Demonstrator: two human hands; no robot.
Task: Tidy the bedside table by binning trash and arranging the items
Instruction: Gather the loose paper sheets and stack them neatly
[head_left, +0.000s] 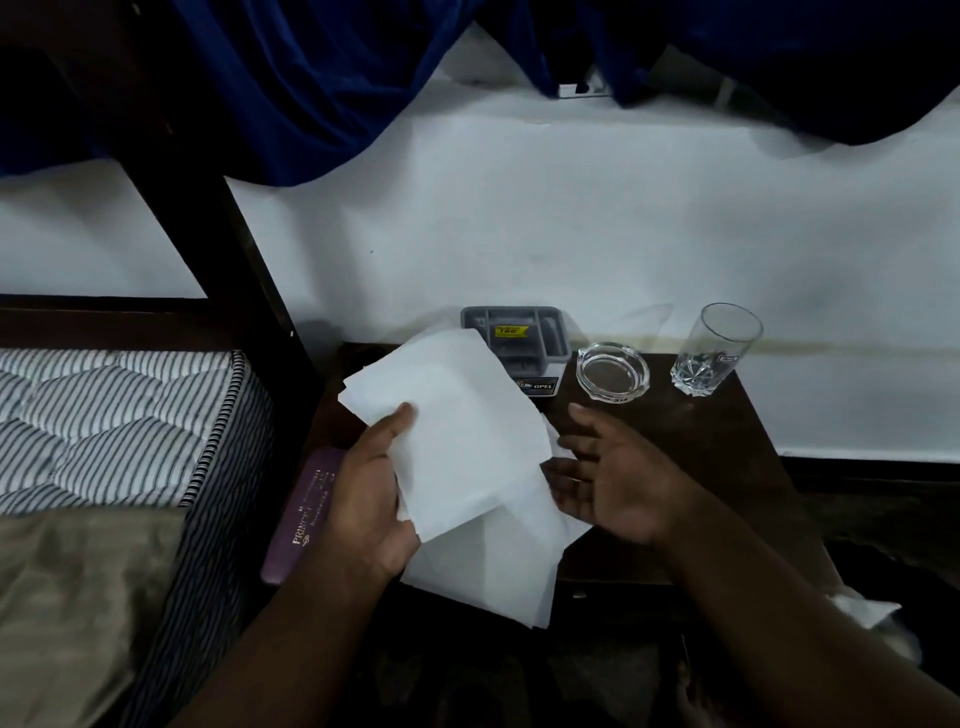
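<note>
My left hand (371, 488) grips a stack of white paper sheets (457, 441) above the dark wooden bedside table (691, 441), thumb on top. My right hand (618, 478) is open, palm up, at the right edge of the sheets, fingertips near or touching them. More white sheets (498, 566) hang below, over the table's front edge. A glass ashtray (613, 370) and a clear drinking glass (714, 349) stand at the back right. A grey plastic organiser tray (524, 332) sits at the back, partly hidden by the paper.
A purple case with gold lettering (301, 519) lies at the table's left edge beside the striped mattress (114, 415). White crumpled paper (862, 613) lies on the floor at the right. The white wall and blue curtain (322, 88) are behind.
</note>
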